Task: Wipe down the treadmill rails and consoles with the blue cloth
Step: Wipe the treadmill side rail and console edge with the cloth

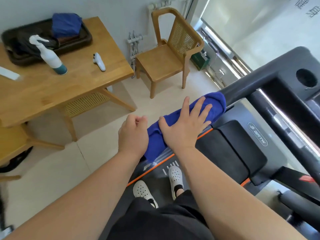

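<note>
Blue cloth: the blue cloth (214,103) lies draped along the treadmill's left rail (242,88). It covers the rail's near stretch, and its lower end hangs over the orange-edged side of the deck (156,171).
Right hand: the right hand (183,126) lies flat on top of the cloth. Its fingers (199,105) are straight and spread wide, pressing the cloth onto the rail.
Left hand: the left hand (133,135) sits at the cloth's near end and touches it. Its fingers (138,120) are curled. Whether they grip the cloth, the rail under it or nothing cannot be told.
Rail beyond the cloth: bare dark tube runs up from the cloth's far end to the console (290,63), which has a round cup hole.
Feet: two white perforated shoes (175,177) stand on the belt below the hands.
Desk: a wooden desk (78,80) stands to the left, well apart from the treadmill.
Desk, far-left corner: a dark tray (15,54) holds a second folded blue cloth (65,25).
Desk, near the tray's front edge: a white spray bottle (50,56) with a teal base stands tilted in view.
Desk, toward the right edge: a small white object (99,62) lies flat.
Floor: a wooden chair (169,54) with a cane back stands by the wall, between the desk and the treadmill.
</note>
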